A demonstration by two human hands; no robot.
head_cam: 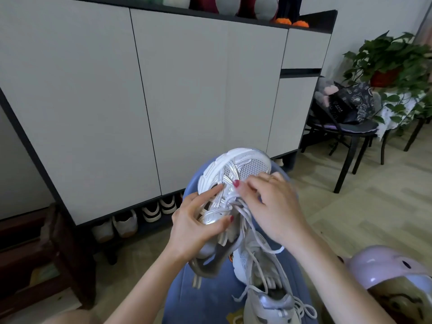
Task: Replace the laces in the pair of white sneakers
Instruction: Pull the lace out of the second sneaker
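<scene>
Low in the foreground, a second white sneaker [266, 298] lies on a blue mat [187, 300], its loosened laces [301, 307] trailing over its opening, beside a lilac helmet [383, 265] at the right edge. Above it, a person holds up the first white sneaker [236, 169], toe pointing away from the camera. Their left hand [198, 223] grips the shoe's side, thumb curled over the silver panel and forefinger stretched along the upper. Their right hand [268, 202] pinches the white lace [236, 199] at the eyelets near the toe, while loose ends of the lace hang down toward the shoe below. Behind stands a grey cabinet [163, 90] with several shoes [149, 211] tucked beneath it. To the right, a black chair [348, 136] carries a dark bag [348, 101] near a green potted plant [392, 57].
</scene>
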